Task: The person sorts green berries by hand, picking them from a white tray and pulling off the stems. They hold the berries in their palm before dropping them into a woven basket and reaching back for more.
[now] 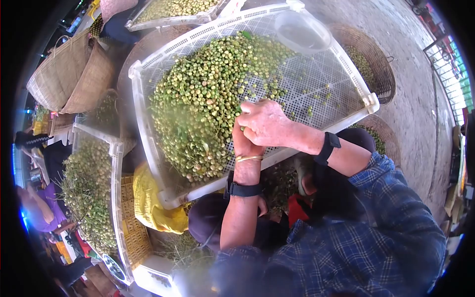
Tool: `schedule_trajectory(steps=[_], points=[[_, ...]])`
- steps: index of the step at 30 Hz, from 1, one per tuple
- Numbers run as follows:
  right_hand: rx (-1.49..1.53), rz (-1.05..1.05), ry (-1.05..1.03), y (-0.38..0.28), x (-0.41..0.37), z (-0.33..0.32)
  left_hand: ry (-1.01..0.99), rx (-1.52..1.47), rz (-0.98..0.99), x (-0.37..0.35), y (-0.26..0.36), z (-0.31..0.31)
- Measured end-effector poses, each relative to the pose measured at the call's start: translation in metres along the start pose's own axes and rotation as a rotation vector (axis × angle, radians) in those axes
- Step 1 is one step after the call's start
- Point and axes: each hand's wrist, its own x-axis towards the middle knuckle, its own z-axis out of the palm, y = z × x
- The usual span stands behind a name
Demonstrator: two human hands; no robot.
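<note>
Over a white plastic mesh tray [316,99], my two hands are close together, touching. My right hand [267,123] is closed, its fingers curled in a pinch above my left hand [243,141], which is also closed. Small bits of green fruit show at the fingertips; how many are held I cannot make out. A thick heap of small round green fruits [203,89], with some stems and leaves, covers the tray's left and middle. A few loose ones lie scattered on the mesh to the right. A clear plastic bowl [303,32] rests in the tray's far right corner.
Another white tray [118,188] of fruits and stems stands at left above a yellow crate [133,222]. A yellow bag [153,203] is beside it. Wicker baskets [69,74] stand at far left, and a fruit-filled basket [381,64] is at right. Other people sit at left.
</note>
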Motion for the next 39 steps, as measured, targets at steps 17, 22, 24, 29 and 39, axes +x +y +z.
schedule_trajectory(steps=[17,22,24,29,39], points=[[0.272,0.19,-0.015,0.005,0.005,0.007,0.039,0.265,0.182,0.022,-0.004,-0.023],[1.049,0.406,0.074,0.013,0.011,-0.02,0.284,0.123,0.137,0.009,0.009,0.014],[1.224,0.302,0.046,0.011,0.006,-0.058,0.074,-0.024,0.15,0.01,0.023,0.008],[1.116,0.146,-0.348,-0.009,-0.043,-0.031,-0.15,-0.325,0.107,-0.009,0.054,0.031],[2.009,1.087,0.024,-0.015,-0.016,0.0,-0.162,0.015,0.37,-0.026,0.055,0.055]])
